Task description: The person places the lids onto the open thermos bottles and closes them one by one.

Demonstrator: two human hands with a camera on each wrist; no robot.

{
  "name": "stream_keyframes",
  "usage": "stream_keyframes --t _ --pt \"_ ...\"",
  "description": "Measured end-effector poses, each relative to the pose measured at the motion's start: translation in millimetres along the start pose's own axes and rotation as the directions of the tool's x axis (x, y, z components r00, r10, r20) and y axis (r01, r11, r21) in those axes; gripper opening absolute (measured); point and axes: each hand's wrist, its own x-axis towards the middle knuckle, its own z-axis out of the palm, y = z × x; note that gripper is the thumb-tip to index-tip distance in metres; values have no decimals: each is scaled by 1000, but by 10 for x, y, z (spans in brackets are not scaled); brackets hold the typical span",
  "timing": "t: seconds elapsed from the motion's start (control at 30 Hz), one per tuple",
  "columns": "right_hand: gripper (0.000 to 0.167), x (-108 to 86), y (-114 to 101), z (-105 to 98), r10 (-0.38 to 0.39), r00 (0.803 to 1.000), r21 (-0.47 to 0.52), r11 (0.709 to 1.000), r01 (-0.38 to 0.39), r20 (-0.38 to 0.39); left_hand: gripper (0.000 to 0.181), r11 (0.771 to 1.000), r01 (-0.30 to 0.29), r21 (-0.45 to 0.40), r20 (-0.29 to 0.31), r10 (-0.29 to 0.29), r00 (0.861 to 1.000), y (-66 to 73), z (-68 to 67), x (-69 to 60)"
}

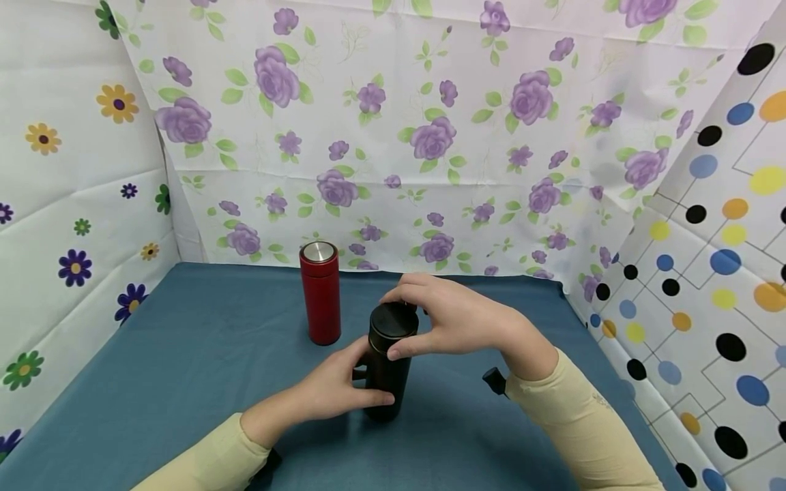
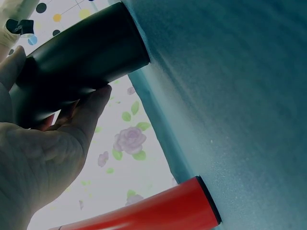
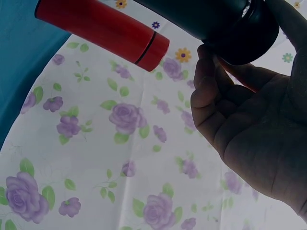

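A black vacuum flask (image 1: 388,375) stands near the middle of the table, roughly upright, its lid on top. My left hand (image 1: 325,389) holds its body from the left, thumb in front and fingers behind. From the right, my right hand (image 1: 457,314) grips the flask around its lid (image 1: 394,319), with the thumb on the near side. The left wrist view shows the flask's lower body (image 2: 96,48) between thumb and fingers. In the right wrist view, curled fingers (image 3: 206,91) meet the lid's edge. Behind and to the left, a red flask (image 1: 322,303) with a silver-topped lid stands untouched.
A blue-green cloth (image 1: 215,354) covers the table. Behind it hangs a white sheet with purple roses (image 1: 430,140). A flower-patterned sheet (image 1: 67,204) borders the left side, and a dotted sheet (image 1: 712,273) the right.
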Motion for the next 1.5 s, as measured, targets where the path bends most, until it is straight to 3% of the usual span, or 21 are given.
stream_keyframes --t 0.77,1.23,1.5 --pt "59 -11 45 31 -28 1000 65 998 28 -13 75 1000 2 -11 5 -2 1000 4 2 4" --pt "58 64 83 -27 -73 995 208 977 56 71 78 1000 4 -11 11 -4 1000 -6 -6 -3" --pt "60 36 156 28 -91 995 280 957 74 49 77 1000 0 -10 13 1 1000 -21 -4 3"
